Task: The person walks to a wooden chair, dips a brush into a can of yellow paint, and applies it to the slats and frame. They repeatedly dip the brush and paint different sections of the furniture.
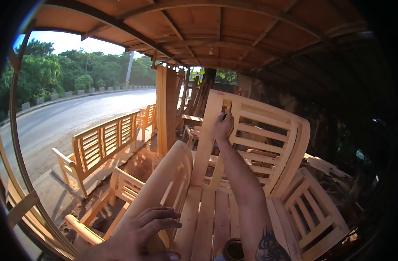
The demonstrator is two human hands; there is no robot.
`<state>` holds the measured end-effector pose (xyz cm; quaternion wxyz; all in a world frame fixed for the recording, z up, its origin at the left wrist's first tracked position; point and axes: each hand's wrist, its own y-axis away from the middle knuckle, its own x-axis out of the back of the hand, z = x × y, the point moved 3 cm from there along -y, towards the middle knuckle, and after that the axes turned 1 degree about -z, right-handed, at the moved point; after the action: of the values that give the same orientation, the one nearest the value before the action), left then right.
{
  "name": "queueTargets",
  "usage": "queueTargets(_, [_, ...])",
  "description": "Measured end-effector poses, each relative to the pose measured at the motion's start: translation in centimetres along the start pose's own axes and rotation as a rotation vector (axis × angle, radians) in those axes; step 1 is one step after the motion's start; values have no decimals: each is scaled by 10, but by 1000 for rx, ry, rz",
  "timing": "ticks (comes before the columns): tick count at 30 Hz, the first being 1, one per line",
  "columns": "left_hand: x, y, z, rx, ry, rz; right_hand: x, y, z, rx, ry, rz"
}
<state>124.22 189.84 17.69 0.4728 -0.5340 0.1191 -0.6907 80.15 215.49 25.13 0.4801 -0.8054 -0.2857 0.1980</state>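
Slatted wooden bench [206,213] fills the middle, its backrest [260,131] at the far side. Left hand [142,230] is loose, fingers spread over the near armrest [157,178], contact unclear. Open can [225,252] by the near seat edge, right hand [225,126] clenched on a small yellow tool [228,107] at the backrest's top left

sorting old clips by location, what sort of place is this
Probably an open-sided roadside furniture workshop: a pale wooden bench within arm's reach, a slatted settee beyond it, and a road running alongside.
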Motion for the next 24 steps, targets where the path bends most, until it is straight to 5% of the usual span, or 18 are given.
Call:
queueTargets(6, [-3, -4, -7, -12, -13, -10, -6, 22, 5, 130, -52, 66])
queueTargets(24, [-1, -2, 0, 34, -13, -13, -12, 10, 15, 22, -169, 29])
